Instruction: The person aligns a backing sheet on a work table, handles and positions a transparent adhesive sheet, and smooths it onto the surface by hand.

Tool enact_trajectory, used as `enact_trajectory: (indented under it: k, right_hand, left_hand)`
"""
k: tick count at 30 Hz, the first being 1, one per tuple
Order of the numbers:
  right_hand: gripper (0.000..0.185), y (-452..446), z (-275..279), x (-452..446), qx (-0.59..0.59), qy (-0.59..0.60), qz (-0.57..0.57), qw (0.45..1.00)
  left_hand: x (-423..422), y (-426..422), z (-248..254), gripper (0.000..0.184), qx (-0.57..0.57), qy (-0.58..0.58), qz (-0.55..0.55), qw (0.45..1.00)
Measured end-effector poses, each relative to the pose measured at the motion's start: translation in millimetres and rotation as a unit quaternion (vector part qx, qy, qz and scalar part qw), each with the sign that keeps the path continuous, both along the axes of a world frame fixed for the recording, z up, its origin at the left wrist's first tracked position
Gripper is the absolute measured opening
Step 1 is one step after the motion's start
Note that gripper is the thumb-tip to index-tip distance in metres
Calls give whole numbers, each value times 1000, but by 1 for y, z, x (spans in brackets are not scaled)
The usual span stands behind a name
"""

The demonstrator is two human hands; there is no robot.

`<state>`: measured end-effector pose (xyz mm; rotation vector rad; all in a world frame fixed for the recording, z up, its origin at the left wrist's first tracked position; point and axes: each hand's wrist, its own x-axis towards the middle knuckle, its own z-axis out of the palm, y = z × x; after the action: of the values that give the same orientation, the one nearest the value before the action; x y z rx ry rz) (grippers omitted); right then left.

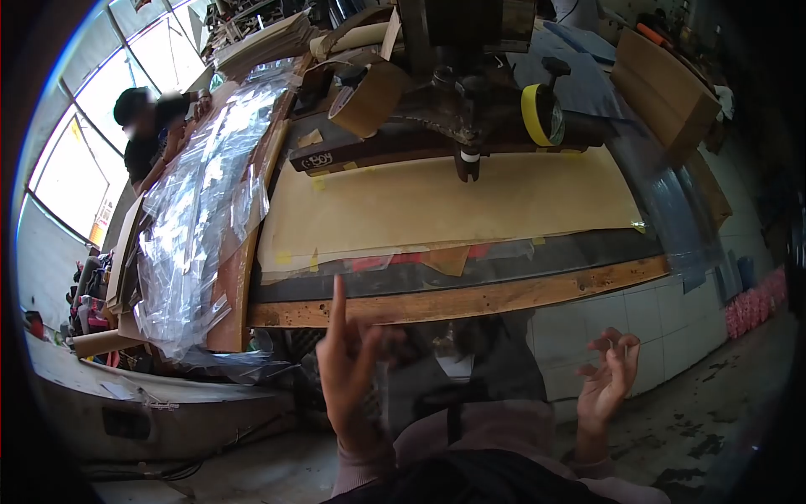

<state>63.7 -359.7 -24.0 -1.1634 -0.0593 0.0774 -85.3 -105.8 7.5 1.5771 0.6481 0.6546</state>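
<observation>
My left hand (346,370) is raised in front of the wooden front edge (470,294) of the machine bed. Its index finger points up and the other fingers are partly smeared by motion; I see nothing held. Lower right, my right hand (609,378) hovers palm up over the floor, fingers loosely bent and apart, with no object visible in it. Beyond both hands, a tan paper sheet (453,200) lies on the dark bed, held at places by bits of yellow tape. Pink-red strips (374,262) show along its near edge.
Over the sheet hangs a dark machine head (457,109). A brown tape roll (365,101) and a yellow tape roll (541,115) hang on it. Clear plastic (201,210) covers the left table, where another person (155,126) works. A cardboard box (663,92) stands right.
</observation>
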Motion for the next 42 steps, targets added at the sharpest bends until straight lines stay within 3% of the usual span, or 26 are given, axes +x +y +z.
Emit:
enact_trajectory:
  k: [3, 6, 7, 10, 13, 17, 21, 24, 27, 30, 42]
  right_hand:
    - [26, 9, 8, 3, -24, -9, 44, 999]
    - [22, 9, 2, 9, -84, -12, 99, 992]
    - [19, 5, -6, 10, -116, -15, 118, 986]
    - [13, 11, -9, 6, -168, -6, 119, 979]
    - [13, 17, -10, 6, -180, 12, 104, 978]
    - [13, 20, -11, 10, -184, 13, 100, 978]
    - [13, 25, -10, 10, -174, 19, 91, 980]
    - [14, 25, -9, 10, -170, 23, 91, 981]
    - [15, 25, -7, 10, -169, 22, 94, 981]
    - [15, 27, -5, 10, -165, 23, 95, 981]
    - [17, 24, -7, 11, -171, 17, 78, 982]
  left_hand:
    - [23, 36, -9, 55, 177, 2, 33, 984]
    - [26, 39, -14, 48, 250, -49, 135, 957]
    - [23, 36, -20, 37, 264, -81, 182, 944]
    - [1, 17, -43, 37, 321, -39, 301, 897]
    - [-24, -9, -67, 47, 222, -24, 296, 929]
    - [-23, -39, -66, 62, 89, -14, 194, 977]
    - [-15, -38, -80, 63, 21, -69, 141, 987]
    - [-10, -38, -68, 62, 11, -17, 150, 989]
    - [3, -40, -52, 62, -22, -59, 191, 980]
    - [1, -34, -53, 64, 35, -36, 186, 981]
    - [2, -32, -48, 60, 64, 8, 207, 976]
